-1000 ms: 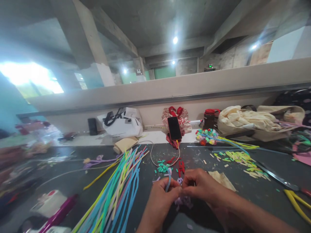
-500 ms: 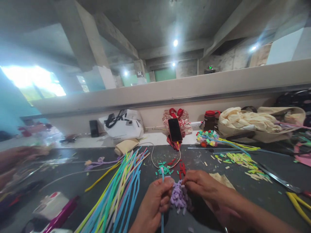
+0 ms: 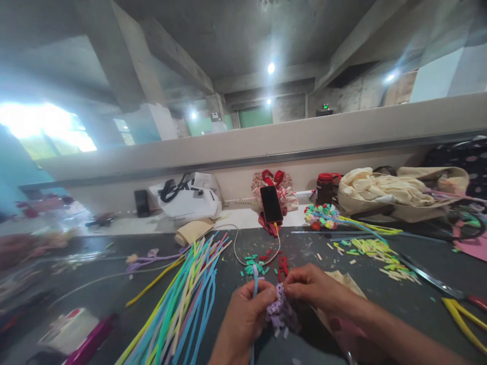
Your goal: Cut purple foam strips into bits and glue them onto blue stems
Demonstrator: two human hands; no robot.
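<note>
A blue stem (image 3: 255, 286) stands upright in my left hand (image 3: 247, 309), whose fingers are closed round it; a small pale purple piece sits at its top. My right hand (image 3: 310, 286) is pinched just to the right, at the top of the pile of short purple pieces (image 3: 279, 314). What its fingertips hold is too small to make out. Beyond the hands lie short green pieces (image 3: 251, 265) and red pieces (image 3: 283, 265). A bundle of long coloured stems (image 3: 186, 299) is spread left of my left hand.
A phone (image 3: 271, 204) leans on a patterned bag, its cable looping on the table. Scissors (image 3: 433, 279) and yellow-handled pliers (image 3: 462, 319) lie at right, near yellow-green pieces (image 3: 369, 248). A magenta tool (image 3: 89, 342) is at left.
The view has shifted slightly. My left hand has tilted and come closer to the purple pile, with the blue stem still in it. My right hand stays pinched near the pile.
</note>
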